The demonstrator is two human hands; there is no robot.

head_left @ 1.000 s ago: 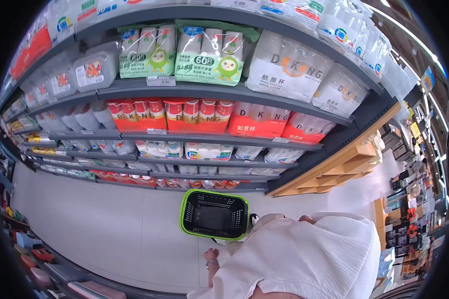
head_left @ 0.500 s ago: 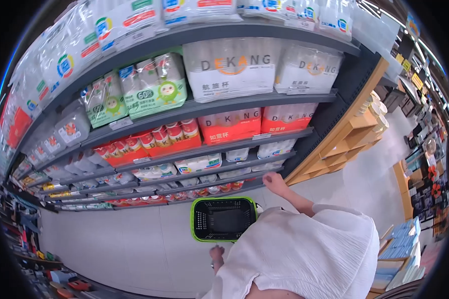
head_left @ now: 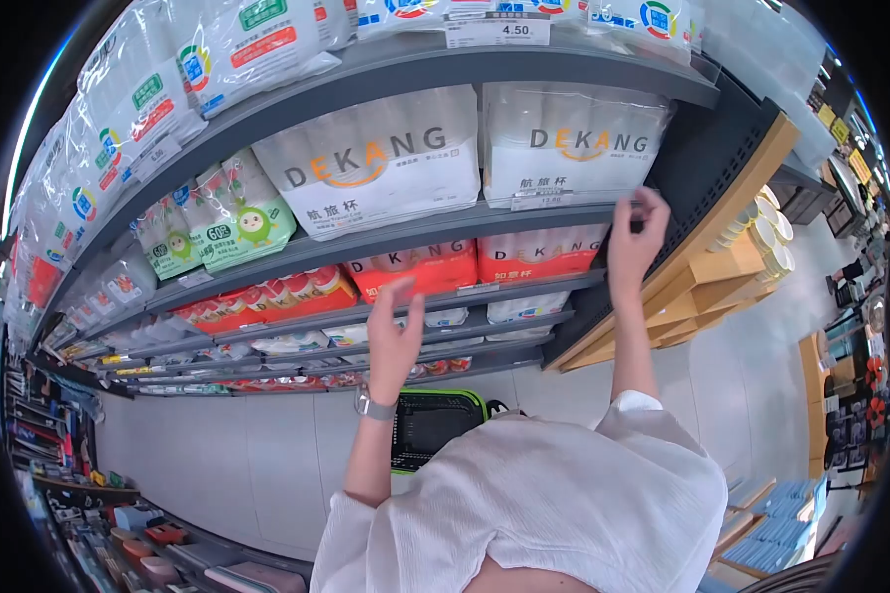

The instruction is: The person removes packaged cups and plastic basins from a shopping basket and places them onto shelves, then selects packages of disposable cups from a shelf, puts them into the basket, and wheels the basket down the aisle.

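Observation:
My left hand [head_left: 394, 341] is raised in front of the shelves, fingers bent and apart, holding nothing. Behind it is a red-and-clear DEKANG pack of cups [head_left: 405, 269] on the lower shelf. My right hand [head_left: 635, 235] is higher up, at the front edge of the shelf near the lower right corner of a white-and-clear DEKANG cup pack [head_left: 576, 148]. Its fingers are curled with a gap to the thumb, and nothing shows between them. Whether it touches the pack or shelf, I cannot tell. A second, larger-looking white DEKANG pack [head_left: 376, 163] stands to the left.
A black basket with a green rim [head_left: 435, 392] sits on the floor, partly covered by my left arm and body. Green-labelled packs [head_left: 247, 225] stand further left. A wooden shelf unit [head_left: 727, 267] adjoins on the right, and more goods [head_left: 158, 539] lie behind at lower left.
Both hands have risen from low beside the basket up to the shelves, the right one higher. The view has moved closer to the white DEKANG packs.

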